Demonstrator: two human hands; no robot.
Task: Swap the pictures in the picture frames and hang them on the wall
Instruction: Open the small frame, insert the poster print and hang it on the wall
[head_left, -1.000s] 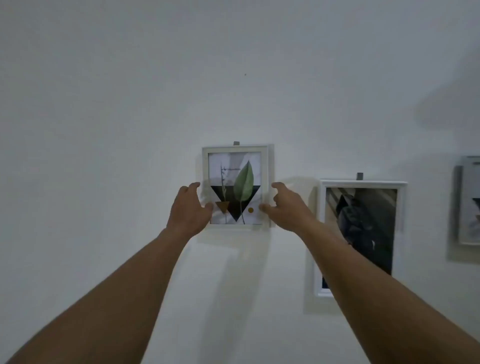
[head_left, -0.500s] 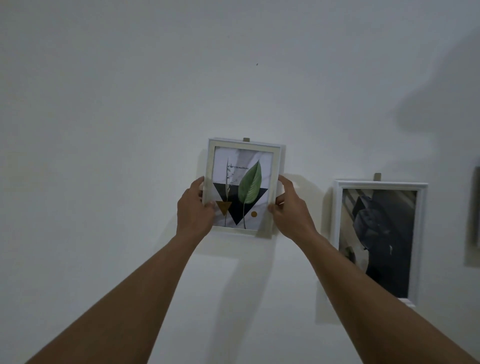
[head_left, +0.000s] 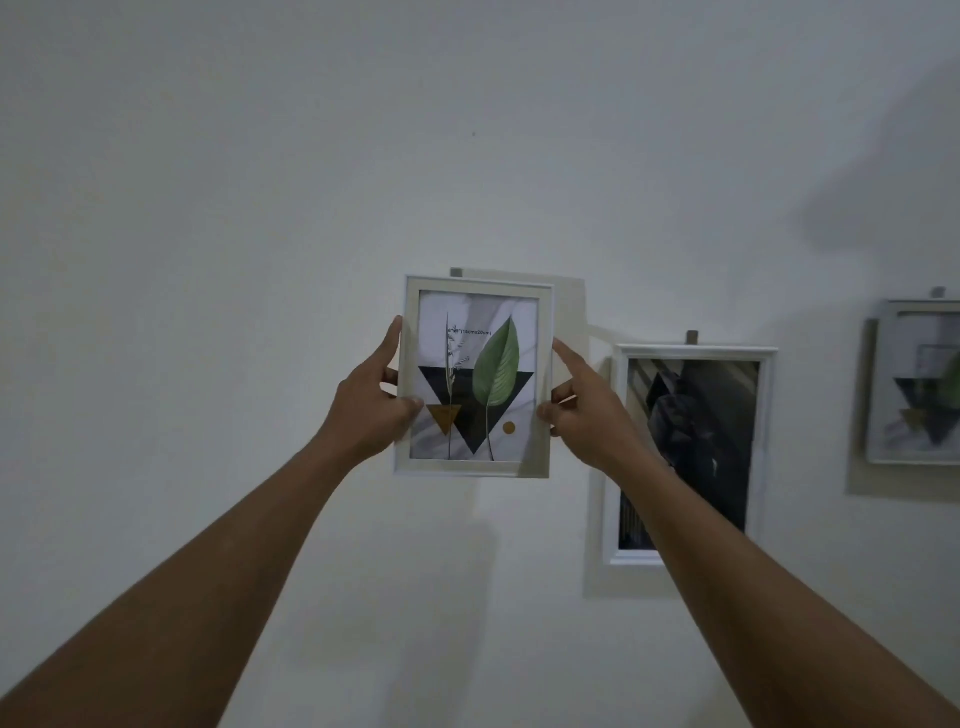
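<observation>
A person holds a small white frame (head_left: 415, 374) up in front of a pale wall (head_left: 208, 260), at the centre of the view. It holds a leaf picture (head_left: 496, 371). The left hand (head_left: 371, 410) pinches the frame's edge at 9 o'clock, thumb on the front. The right hand (head_left: 589, 415) pinches the edge at 3 o'clock, forefinger pointing up along it. A grey hook (head_left: 456, 272) shows on the wall just above the frame, at 11 o'clock. A second frame (head_left: 691, 447) with a dark picture hangs at 4 o'clock, and a third frame (head_left: 919, 384) farther off at 3 o'clock.
</observation>
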